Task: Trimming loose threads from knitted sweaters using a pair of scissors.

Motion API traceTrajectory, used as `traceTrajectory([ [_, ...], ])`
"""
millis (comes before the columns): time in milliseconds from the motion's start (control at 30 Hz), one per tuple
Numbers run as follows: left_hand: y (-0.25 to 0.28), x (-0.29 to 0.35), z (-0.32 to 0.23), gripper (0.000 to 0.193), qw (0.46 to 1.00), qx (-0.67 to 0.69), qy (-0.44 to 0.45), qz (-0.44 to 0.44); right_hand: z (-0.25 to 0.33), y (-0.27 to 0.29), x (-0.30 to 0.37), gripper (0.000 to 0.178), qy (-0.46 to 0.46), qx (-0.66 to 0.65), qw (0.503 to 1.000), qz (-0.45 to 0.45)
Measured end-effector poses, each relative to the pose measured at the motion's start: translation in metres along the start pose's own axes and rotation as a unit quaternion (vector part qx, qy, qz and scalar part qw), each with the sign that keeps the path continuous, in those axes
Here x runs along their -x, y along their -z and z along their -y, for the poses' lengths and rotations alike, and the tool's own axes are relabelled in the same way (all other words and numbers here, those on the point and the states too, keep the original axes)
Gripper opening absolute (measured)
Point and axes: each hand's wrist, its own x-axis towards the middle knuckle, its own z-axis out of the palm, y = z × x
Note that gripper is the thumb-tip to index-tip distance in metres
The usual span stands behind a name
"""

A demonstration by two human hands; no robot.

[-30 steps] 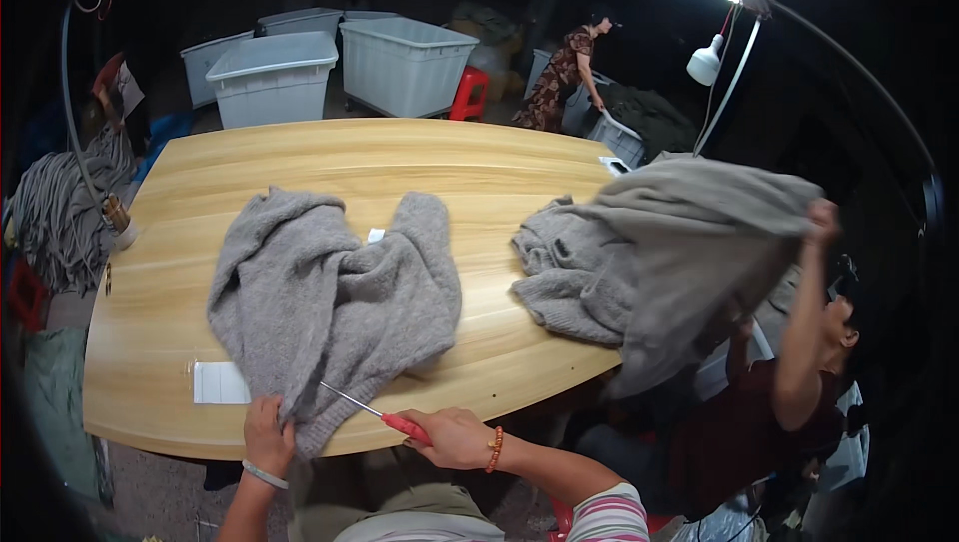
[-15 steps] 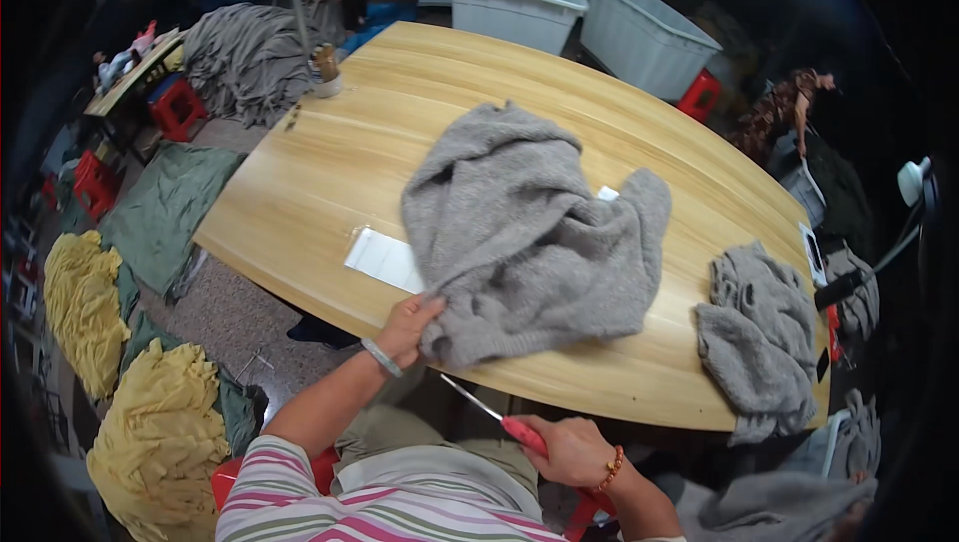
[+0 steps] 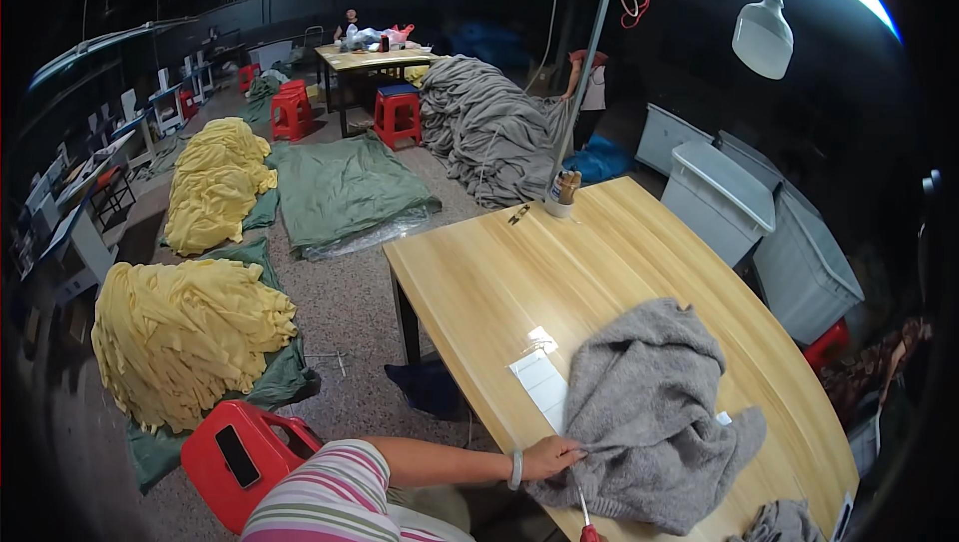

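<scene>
A grey knitted garment (image 3: 649, 412), like a sweater, lies bunched on the near side of the wooden table (image 3: 689, 242). At its left edge my left hand (image 3: 551, 458) pinches a fold of the knit between thumb and fingers. Just below those fingers, the thin metal shaft of a red-handled tool (image 3: 585, 514) points up at the garment's near edge. Whether its tip touches the knit, I cannot tell. Nearly all of my right hand, at the tool's handle, is cut off by the lower edge. A white paper sheet (image 3: 540, 387) lies left of the garment.
Another grey knit piece (image 3: 782, 522) lies at the table's near right. Beyond the far edge stand large pale bins (image 3: 714, 197). A cup of tools (image 3: 561, 198) sits by a pole. On the left are yellow fabric heaps (image 3: 195, 337) and a red stool (image 3: 235, 457).
My view has swung left and up, bringing more of the room in. The red-handled tool has come up beside my left hand, which still grips the grey knit.
</scene>
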Motion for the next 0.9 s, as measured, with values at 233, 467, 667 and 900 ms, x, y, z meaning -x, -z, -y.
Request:
traceTrajectory([
  [233, 0.003, -0.006, 0.005, 0.032, 0.999, -0.052, -0.010, 0.009, -0.008, 0.010, 0.001, 0.032, -0.024, -0.003, 0.994, -0.110],
  [467, 0.007, -0.006, -0.007, 0.031, 0.994, -0.091, -0.005, 0.065, -0.015, 0.002, 0.008, 0.038, -0.030, -0.087, 0.995, -0.025],
  [667, -0.004, -0.018, -0.034, 0.069, 0.949, -0.295, -0.101, -0.054, -0.015, -0.004, 0.013, 0.039, -0.012, -0.018, 1.000, -0.012],
  [900, -0.039, -0.075, -0.007, 0.070, 0.863, -0.485, -0.109, 0.091, -0.010, -0.008, 0.019, 0.038, -0.043, -0.018, 0.999, -0.010],
])
